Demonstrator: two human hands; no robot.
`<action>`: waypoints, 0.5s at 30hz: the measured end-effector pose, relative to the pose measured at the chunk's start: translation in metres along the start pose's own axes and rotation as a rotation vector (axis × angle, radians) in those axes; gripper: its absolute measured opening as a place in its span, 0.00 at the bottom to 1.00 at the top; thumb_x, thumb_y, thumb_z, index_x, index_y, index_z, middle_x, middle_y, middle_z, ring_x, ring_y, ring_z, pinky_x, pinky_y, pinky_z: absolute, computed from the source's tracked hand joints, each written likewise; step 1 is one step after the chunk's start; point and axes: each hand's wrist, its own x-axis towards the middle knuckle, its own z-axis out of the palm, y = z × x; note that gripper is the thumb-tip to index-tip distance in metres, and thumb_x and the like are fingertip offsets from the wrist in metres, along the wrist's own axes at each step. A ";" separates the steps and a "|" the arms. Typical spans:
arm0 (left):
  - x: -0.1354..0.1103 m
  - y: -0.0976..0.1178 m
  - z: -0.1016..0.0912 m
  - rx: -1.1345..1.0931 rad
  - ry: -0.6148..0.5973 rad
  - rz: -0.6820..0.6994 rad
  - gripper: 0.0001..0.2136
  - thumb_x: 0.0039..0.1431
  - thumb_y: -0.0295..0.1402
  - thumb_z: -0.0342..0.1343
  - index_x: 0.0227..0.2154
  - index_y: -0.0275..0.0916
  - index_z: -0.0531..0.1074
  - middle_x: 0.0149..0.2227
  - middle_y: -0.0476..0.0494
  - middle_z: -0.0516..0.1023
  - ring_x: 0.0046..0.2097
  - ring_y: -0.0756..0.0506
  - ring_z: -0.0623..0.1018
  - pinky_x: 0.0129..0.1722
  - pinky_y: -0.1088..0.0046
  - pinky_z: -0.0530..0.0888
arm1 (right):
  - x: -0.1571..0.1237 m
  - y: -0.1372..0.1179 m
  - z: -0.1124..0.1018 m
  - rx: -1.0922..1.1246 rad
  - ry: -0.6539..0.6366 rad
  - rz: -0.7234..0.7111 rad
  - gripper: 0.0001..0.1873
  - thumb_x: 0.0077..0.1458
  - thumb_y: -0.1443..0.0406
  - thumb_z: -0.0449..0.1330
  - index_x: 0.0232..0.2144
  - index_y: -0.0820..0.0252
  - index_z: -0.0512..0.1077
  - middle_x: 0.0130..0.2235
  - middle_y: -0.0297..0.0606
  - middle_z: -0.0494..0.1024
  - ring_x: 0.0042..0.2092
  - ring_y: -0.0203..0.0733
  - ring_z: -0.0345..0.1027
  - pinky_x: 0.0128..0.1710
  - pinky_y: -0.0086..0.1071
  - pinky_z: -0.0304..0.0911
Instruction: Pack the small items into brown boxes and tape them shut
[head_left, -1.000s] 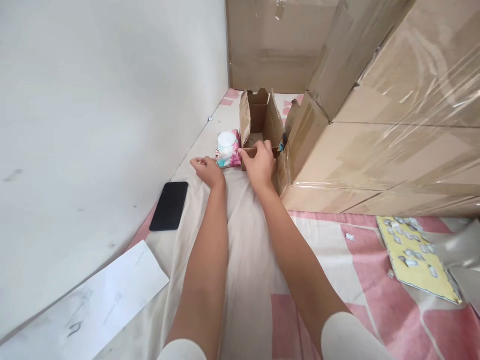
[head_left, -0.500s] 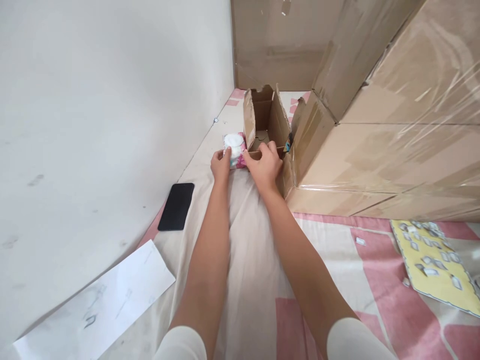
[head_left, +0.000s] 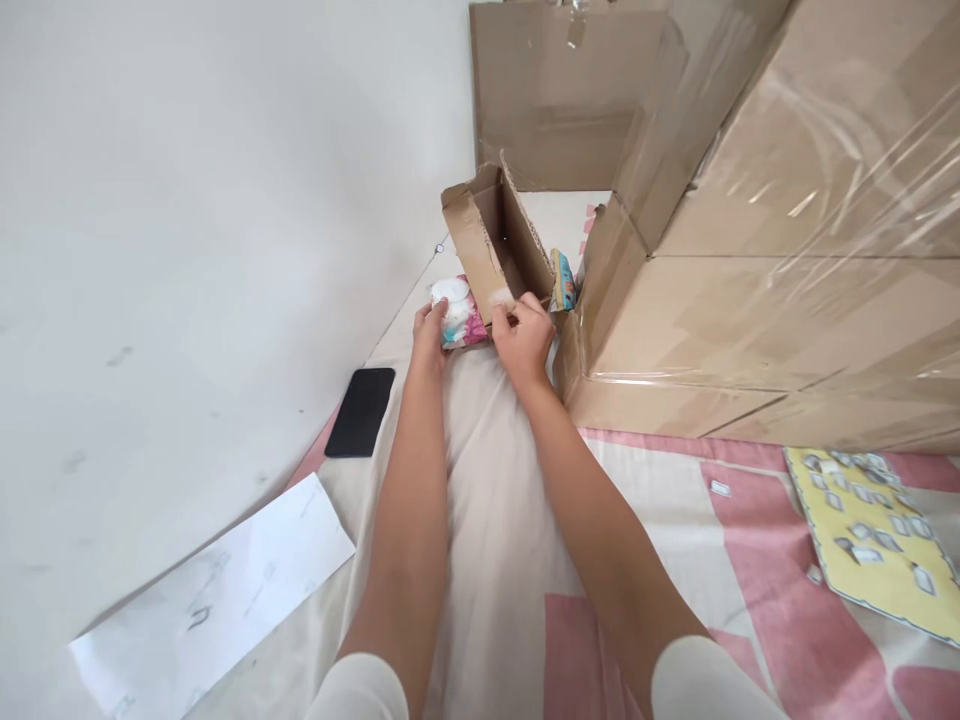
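My left hand (head_left: pixel 430 332) is closed on a small pink and white pack of wet wipes (head_left: pixel 461 318) with a white lid, which stands against the left side of a cardboard box (head_left: pixel 480 240). That box is open at the top and sits at an angle. With fingers bent, my right hand (head_left: pixel 523 335) grips the near edge of the box; my fingertips hide part of that edge. A small blue and yellow packet (head_left: pixel 563 280) stands just right of the box.
Large taped cartons (head_left: pixel 750 320) rise on the right and at the back. A white wall (head_left: pixel 187 250) runs along the left. Nearby lie a black phone (head_left: pixel 360 412), a white sheet (head_left: pixel 217 590) and a yellow board (head_left: pixel 874 535) bearing several small pieces.
The box has turned and shifted left, with its near side now facing me more. The wipes pack and both hands moved slightly left. More of the blue and yellow packet shows.
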 end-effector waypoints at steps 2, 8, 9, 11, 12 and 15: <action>-0.006 -0.001 -0.004 -0.089 0.052 0.013 0.29 0.62 0.44 0.64 0.61 0.45 0.60 0.44 0.49 0.79 0.38 0.51 0.79 0.41 0.73 0.75 | -0.001 -0.002 0.001 0.027 -0.006 -0.018 0.18 0.64 0.61 0.56 0.21 0.57 0.67 0.30 0.35 0.70 0.31 0.38 0.63 0.35 0.32 0.56; -0.027 -0.002 -0.006 -0.354 0.022 0.099 0.26 0.59 0.46 0.64 0.58 0.53 0.66 0.52 0.45 0.81 0.50 0.42 0.83 0.42 0.66 0.81 | 0.005 -0.026 -0.011 0.132 0.016 -0.082 0.23 0.68 0.59 0.51 0.19 0.55 0.58 0.28 0.32 0.65 0.28 0.36 0.58 0.34 0.32 0.55; -0.032 0.001 -0.006 -0.394 -0.006 0.124 0.23 0.60 0.46 0.62 0.57 0.51 0.68 0.53 0.45 0.81 0.52 0.42 0.82 0.44 0.66 0.81 | 0.007 -0.034 -0.018 0.158 0.020 -0.096 0.24 0.69 0.58 0.50 0.19 0.55 0.57 0.27 0.32 0.64 0.28 0.36 0.58 0.33 0.32 0.54; -0.047 0.010 -0.008 -0.464 -0.049 0.166 0.21 0.61 0.46 0.60 0.55 0.47 0.72 0.55 0.43 0.81 0.57 0.42 0.80 0.49 0.66 0.81 | 0.010 -0.050 -0.036 0.214 0.012 -0.138 0.26 0.71 0.56 0.48 0.19 0.55 0.56 0.27 0.32 0.63 0.28 0.36 0.59 0.33 0.32 0.55; -0.058 0.015 -0.011 -0.494 -0.060 0.183 0.20 0.61 0.46 0.60 0.54 0.46 0.73 0.55 0.43 0.81 0.58 0.41 0.80 0.50 0.66 0.80 | 0.010 -0.059 -0.047 0.243 0.005 -0.159 0.27 0.72 0.55 0.47 0.20 0.55 0.56 0.28 0.32 0.64 0.29 0.36 0.59 0.33 0.32 0.56; -0.103 0.020 -0.030 -0.542 -0.062 0.197 0.22 0.56 0.44 0.63 0.52 0.44 0.75 0.53 0.41 0.82 0.57 0.39 0.80 0.51 0.62 0.81 | 0.001 -0.081 -0.085 0.332 -0.021 -0.211 0.28 0.73 0.54 0.47 0.20 0.55 0.56 0.28 0.34 0.66 0.30 0.37 0.62 0.33 0.33 0.58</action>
